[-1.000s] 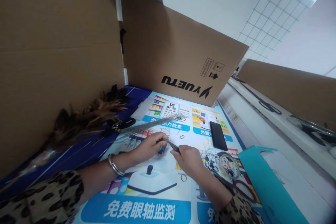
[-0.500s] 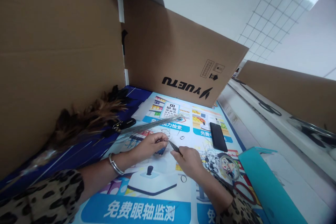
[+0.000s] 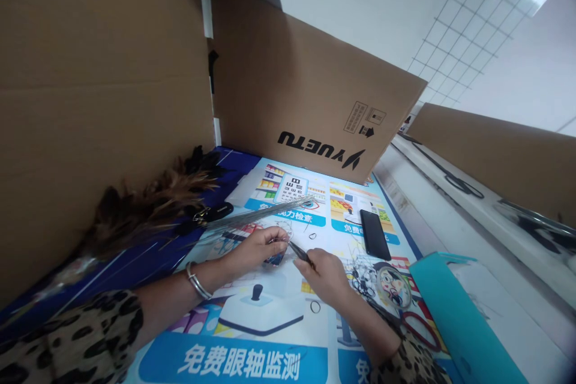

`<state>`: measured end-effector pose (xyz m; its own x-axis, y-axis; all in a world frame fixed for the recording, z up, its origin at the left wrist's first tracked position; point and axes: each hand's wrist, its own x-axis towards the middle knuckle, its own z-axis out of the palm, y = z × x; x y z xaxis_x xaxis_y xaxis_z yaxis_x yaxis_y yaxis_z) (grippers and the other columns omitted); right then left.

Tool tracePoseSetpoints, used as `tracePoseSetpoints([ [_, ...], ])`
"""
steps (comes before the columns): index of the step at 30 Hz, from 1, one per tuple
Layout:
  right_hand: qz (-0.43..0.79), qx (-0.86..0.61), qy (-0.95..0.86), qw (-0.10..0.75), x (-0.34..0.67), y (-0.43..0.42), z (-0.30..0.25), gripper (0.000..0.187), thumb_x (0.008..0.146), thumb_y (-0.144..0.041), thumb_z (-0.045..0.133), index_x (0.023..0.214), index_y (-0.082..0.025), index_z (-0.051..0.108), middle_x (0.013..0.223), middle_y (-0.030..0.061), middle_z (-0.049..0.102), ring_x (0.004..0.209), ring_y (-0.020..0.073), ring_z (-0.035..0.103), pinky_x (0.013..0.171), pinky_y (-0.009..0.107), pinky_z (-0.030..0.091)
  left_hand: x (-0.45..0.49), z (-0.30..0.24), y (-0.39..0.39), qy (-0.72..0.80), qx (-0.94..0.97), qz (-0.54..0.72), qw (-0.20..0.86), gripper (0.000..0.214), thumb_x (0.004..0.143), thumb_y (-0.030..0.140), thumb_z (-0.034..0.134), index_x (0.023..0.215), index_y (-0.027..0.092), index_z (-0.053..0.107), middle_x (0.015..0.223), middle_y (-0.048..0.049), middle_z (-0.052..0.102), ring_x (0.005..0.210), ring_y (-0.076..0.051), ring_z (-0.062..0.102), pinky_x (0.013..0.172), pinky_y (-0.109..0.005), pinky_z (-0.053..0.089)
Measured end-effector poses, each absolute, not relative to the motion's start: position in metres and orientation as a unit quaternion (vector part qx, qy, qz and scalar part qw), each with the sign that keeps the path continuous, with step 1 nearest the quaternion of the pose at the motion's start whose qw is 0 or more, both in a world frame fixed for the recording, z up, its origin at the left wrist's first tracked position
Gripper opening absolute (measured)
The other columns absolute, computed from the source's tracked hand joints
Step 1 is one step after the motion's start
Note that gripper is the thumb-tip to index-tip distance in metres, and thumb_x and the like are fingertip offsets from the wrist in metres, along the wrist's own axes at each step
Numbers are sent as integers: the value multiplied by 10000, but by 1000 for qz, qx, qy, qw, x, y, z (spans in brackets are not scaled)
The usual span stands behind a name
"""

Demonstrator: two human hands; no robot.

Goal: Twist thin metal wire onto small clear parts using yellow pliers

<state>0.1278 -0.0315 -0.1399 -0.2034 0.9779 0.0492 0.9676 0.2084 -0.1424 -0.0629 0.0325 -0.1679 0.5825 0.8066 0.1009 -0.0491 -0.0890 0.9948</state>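
Note:
My left hand (image 3: 262, 247), a silver bangle on its wrist, pinches something small at its fingertips; I cannot make out what it is. In my right hand (image 3: 327, 275) is a pair of dark, pointed tweezers (image 3: 300, 253), whose tips meet the left fingertips. Behind the left hand lies a bundle of thin, stiff wires (image 3: 265, 212), stretching from the dark feathers' side toward the middle of the printed mat (image 3: 234, 360). A small black ring (image 3: 315, 307) lies on the mat near my right hand.
Brown feathers (image 3: 157, 195) lie along the left cardboard wall (image 3: 103, 72). Another cardboard panel (image 3: 306, 84) stands at the back. To the right are a black phone (image 3: 374, 235), a round container with a cartoon face (image 3: 393, 287), black loops (image 3: 360, 279) and a teal box (image 3: 463, 324).
The tweezers and my right hand have shifted very slightly, with the tips still at the left fingertips. My left hand stays in nearly the same place.

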Motion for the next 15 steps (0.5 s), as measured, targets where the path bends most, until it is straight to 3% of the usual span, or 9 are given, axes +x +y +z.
tracePoseSetpoints([
  [15, 26, -618, -784, 47, 129, -31, -141, 449, 887, -521, 298, 723, -177, 534, 690, 4, 566, 636, 113, 508, 516, 227, 207, -62, -166, 29, 269, 606, 303, 685, 188, 774, 331, 534, 813, 153, 485, 637, 33, 443, 529, -81, 416, 477, -192, 352],
])
